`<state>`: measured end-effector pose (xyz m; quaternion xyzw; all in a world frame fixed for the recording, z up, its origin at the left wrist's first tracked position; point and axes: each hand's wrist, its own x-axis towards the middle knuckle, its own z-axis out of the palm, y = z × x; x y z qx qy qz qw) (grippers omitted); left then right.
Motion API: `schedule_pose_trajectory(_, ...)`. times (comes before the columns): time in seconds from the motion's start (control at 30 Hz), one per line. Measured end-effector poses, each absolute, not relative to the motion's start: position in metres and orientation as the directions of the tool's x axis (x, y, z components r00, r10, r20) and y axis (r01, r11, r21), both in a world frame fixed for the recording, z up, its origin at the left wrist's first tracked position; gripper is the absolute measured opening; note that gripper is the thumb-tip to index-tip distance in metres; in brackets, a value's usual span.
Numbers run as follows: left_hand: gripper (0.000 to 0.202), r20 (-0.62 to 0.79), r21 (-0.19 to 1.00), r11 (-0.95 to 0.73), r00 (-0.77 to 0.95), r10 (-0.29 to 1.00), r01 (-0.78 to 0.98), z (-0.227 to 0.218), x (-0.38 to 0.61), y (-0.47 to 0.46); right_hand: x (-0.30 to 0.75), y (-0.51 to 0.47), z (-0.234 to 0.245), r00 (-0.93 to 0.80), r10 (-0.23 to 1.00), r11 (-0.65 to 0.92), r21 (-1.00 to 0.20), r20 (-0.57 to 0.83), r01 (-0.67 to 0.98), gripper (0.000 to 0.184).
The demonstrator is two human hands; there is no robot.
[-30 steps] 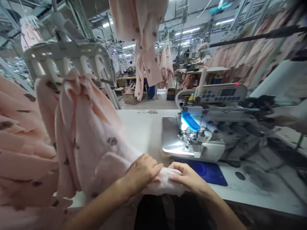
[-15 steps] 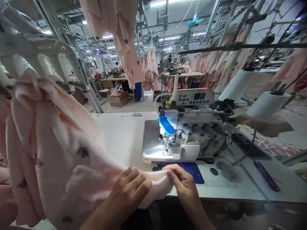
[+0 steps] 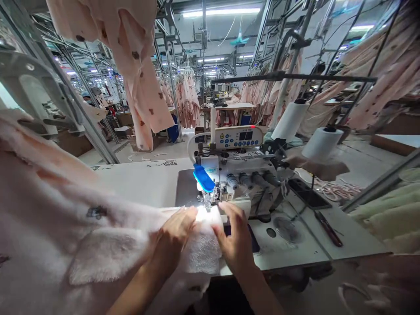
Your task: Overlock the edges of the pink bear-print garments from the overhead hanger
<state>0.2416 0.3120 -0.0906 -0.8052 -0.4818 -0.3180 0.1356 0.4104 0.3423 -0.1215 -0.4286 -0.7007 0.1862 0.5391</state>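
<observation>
In the last half second the pale pink fleece garment (image 3: 124,214) had moved from near the tabletop (image 3: 138,183) edge to the lit needle area of the overlock machine (image 3: 238,166), bringing its cuff to the stitching spot. The left hand (image 3: 172,234) covered the cloth, its grip too hidden to tell, while the right hand (image 3: 236,234) touched the cuff's right end with a loose grip, thumb and forefinger apart. White tabletop showed far left of the machine; to the right, snips (image 3: 329,229) lay inside the near edge.
</observation>
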Motion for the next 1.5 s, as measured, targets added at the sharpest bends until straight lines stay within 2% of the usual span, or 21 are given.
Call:
schedule_pose_trajectory(0.07,0.015,0.664,0.056,-0.597,0.417,0.621,0.800,-0.079,0.245,0.303,0.418,0.326,-0.122,-0.188,0.810,0.587,-0.757,0.556,0.287,0.059)
schedule_pose_trajectory(0.13,0.016,0.665,0.016,-0.670,0.493,0.561,0.742,-0.070,0.249,0.295,0.422,0.313,-0.122,-0.310,0.879,0.414,-0.902,0.362,0.121,0.068)
schedule_pose_trajectory(0.2,0.020,0.638,0.012,-0.673,0.513,0.575,0.739,-0.066,0.253,0.291,0.422,0.305,-0.120,-0.452,0.885,0.093,-0.994,0.112,-0.062,0.055)
schedule_pose_trajectory(0.23,0.020,0.619,0.030,-0.648,0.495,0.610,0.761,-0.065,0.255,0.291,0.421,0.304,-0.120,-0.504,0.864,-0.061,-0.990,0.011,-0.126,0.047)
schedule_pose_trajectory(0.27,0.020,0.606,0.053,-0.612,0.462,0.648,0.789,-0.066,0.256,0.294,0.420,0.305,-0.119,-0.525,0.849,-0.163,-0.973,-0.053,-0.165,0.041)
schedule_pose_trajectory(0.3,0.019,0.595,0.074,-0.572,0.424,0.683,0.817,-0.067,0.257,0.299,0.419,0.307,-0.118,-0.507,0.858,-0.198,-0.964,-0.083,-0.177,0.038)
schedule_pose_trajectory(0.37,0.018,0.584,0.092,-0.485,0.347,0.734,0.870,-0.070,0.259,0.312,0.417,0.315,-0.117,-0.354,0.934,-0.096,-0.988,-0.047,-0.121,0.036)
schedule_pose_trajectory(0.43,0.021,0.529,0.088,-0.395,0.293,0.796,0.914,-0.072,0.261,0.328,0.414,0.325,-0.117,-0.185,0.982,0.038,-0.999,0.032,0.028,0.031)
schedule_pose_trajectory(0.5,0.024,0.449,0.080,-0.331,0.262,0.854,0.940,-0.072,0.262,0.341,0.411,0.334,-0.120,-0.113,0.993,0.058,-0.992,0.044,0.116,0.025)
schedule_pose_trajectory(0.63,0.025,0.327,0.038,-0.292,0.264,0.907,0.956,-0.070,0.259,0.348,0.408,0.337,-0.127,-0.091,0.996,-0.007,-0.999,-0.011,0.047,0.029)
schedule_pose_trajectory(0.77,0.024,0.179,0.026,-0.269,0.260,0.949,0.963,-0.065,0.258,0.338,0.412,0.328,-0.126,-0.107,0.989,0.113,-0.987,0.102,0.110,0.021)
schedule_pose_trajectory(0.87,0.024,0.104,0.014,-0.226,0.224,0.969,0.974,-0.061,0.261,0.341,0.415,0.331,-0.120,-0.143,0.975,0.194,-0.963,0.169,0.185,0.023)
schedule_pose_trajectory(1.0,0.025,0.062,-0.042,-0.153,0.156,0.986,0.987,-0.052,0.263,0.365,0.411,0.350,-0.116,-0.130,0.987,0.113,-0.980,0.093,0.163,0.034)
schedule_pose_trajectory(1.07,0.026,0.053,-0.052,-0.138,0.141,0.989,0.989,-0.049,0.261,0.375,0.407,0.357,-0.116,-0.108,0.991,0.092,-0.986,0.078,0.139,0.032)
schedule_pose_trajectory(1.13,0.026,0.092,-0.042,-0.146,0.149,0.985,0.988,-0.052,0.257,0.374,0.405,0.356,-0.117,-0.070,0.994,0.097,-0.986,0.088,0.139,0.028)
schedule_pose_trajectory(1.2,0.022,0.283,0.005,-0.295,0.282,0.917,0.955,-0.064,0.255,0.358,0.406,0.344,-0.121,-0.047,0.994,0.108,-0.988,0.103,0.113,0.032)
schedule_pose_trajectory(1.23,0.020,0.414,0.027,-0.412,0.364,0.834,0.911,-0.073,0.255,0.347,0.407,0.335,-0.124,-0.064,0.992,0.109,-0.991,0.104,0.079,0.036)
schedule_pose_trajectory(1.27,0.024,0.571,0.024,-0.559,0.448,0.688,0.829,-0.084,0.256,0.333,0.409,0.325,-0.127,-0.097,0.989,0.112,-0.993,0.108,0.035,0.041)
schedule_pose_trajectory(1.3,0.030,0.636,0.035,-0.621,0.462,0.619,0.783,-0.094,0.258,0.320,0.411,0.315,-0.131,-0.134,0.984,0.121,-0.993,0.120,-0.006,0.045)
schedule_pose_trajectory(1.37,0.032,0.691,0.062,-0.641,0.430,0.581,0.765,-0.113,0.264,0.298,0.415,0.301,-0.138,-0.150,0.974,0.167,-0.985,0.171,-0.035,0.048)
schedule_pose_trajectory(1.5,0.032,0.698,0.180,-0.662,0.379,0.607,0.728,-0.127,0.273,0.282,0.415,0.305,-0.149,0.045,0.964,0.259,-0.964,0.262,0.052,0.036)
